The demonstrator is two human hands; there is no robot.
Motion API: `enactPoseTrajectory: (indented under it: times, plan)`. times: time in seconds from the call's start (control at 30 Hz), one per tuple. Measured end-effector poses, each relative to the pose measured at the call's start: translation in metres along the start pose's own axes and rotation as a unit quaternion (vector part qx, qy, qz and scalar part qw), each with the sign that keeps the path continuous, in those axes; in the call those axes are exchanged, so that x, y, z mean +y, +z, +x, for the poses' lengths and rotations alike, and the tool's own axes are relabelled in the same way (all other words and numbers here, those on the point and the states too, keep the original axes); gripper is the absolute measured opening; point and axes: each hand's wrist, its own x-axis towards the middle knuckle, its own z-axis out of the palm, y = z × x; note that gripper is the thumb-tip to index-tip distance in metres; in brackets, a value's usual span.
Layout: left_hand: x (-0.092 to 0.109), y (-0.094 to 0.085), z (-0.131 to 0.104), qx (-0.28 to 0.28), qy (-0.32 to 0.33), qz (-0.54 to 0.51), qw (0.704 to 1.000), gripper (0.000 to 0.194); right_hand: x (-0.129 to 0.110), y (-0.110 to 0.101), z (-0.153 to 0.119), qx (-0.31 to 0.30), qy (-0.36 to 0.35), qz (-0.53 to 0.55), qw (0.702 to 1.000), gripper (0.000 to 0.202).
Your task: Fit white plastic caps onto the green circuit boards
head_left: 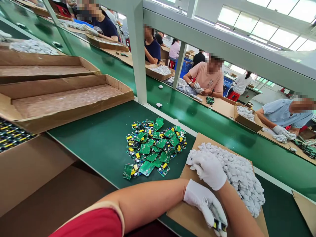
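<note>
My left hand (206,204), in a white glove, is closed around a small circuit board (219,225) with yellow and black parts, above the cardboard sheet (181,214). My right hand (211,169), also gloved in white, reaches over the near-left end of a heap of small white lumps (242,177). Its fingers are curled in a pinch on the heap's edge; glove and lumps blend, so what lies between the fingertips is hard to make out. Left of the cardboard, a pile of green circuit boards (154,146) with yellow parts lies on the green work surface (93,141).
Cardboard trays (66,98) stand at the left, above a box holding rows of boards (12,135). Beyond a metal post (138,52) runs a green conveyor (192,115) carrying a few white pieces. Co-workers (209,75) sit along its far side. Another cardboard piece (304,207) lies right.
</note>
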Motion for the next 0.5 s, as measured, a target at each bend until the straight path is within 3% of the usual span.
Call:
enactPoseTrajectory:
  times: [0.1, 0.2, 0.33, 0.5]
  plan:
    - [-0.001, 0.001, -0.001, -0.006, -0.014, 0.005, 1.0, 0.049, -0.005, 0.004, 0.012, -0.047, -0.028, 0.018, 0.998, 0.012]
    - [-0.002, 0.001, -0.003, -0.009, -0.022, 0.0, 1.0, 0.049, -0.006, 0.011, 0.019, -0.038, -0.001, 0.056, 0.998, 0.007]
    - [-0.003, 0.001, -0.004, 0.004, -0.037, -0.009, 0.999, 0.05, 0.004, 0.013, 0.016, 0.053, 0.085, 0.147, 0.984, 0.015]
    - [0.004, 0.004, -0.005, -0.008, -0.051, -0.042, 0.998, 0.047, 0.014, -0.008, -0.006, 0.162, 0.201, 0.258, 0.931, 0.029]
